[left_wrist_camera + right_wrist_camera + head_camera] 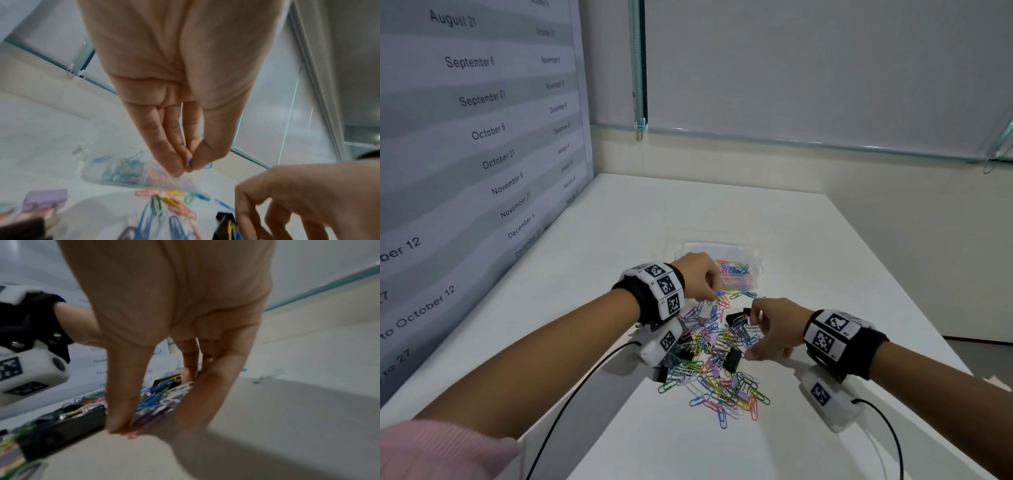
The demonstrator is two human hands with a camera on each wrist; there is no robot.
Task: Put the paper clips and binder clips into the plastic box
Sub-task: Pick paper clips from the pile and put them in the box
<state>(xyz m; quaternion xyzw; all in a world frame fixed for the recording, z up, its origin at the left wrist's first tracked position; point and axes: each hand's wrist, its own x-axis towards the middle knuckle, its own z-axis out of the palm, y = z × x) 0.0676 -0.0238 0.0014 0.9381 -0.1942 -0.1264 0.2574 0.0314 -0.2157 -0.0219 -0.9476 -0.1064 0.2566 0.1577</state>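
A clear plastic box [743, 251] holding several coloured paper clips sits mid-table; the left wrist view shows the plastic box [92, 168] just beyond my fingers. My left hand [714, 291] hovers at its near edge, thumb and fingertips pinching a blue paper clip [190, 161]. A pile of coloured paper clips [719, 373] with black binder clips [732, 359] lies in front of the box. My right hand [751, 339] reaches down onto the pile's right side. In the right wrist view its thumb [119, 417] and fingers [193, 407] are spread apart, tips on the clips, nothing held between them.
A wall chart of printed dates [482, 137] runs along the table's left side. The table's right edge [914, 291] drops to the floor. Black cables [571, 394] trail from both wrist cameras. A purple binder clip [45, 199] lies left of the pile.
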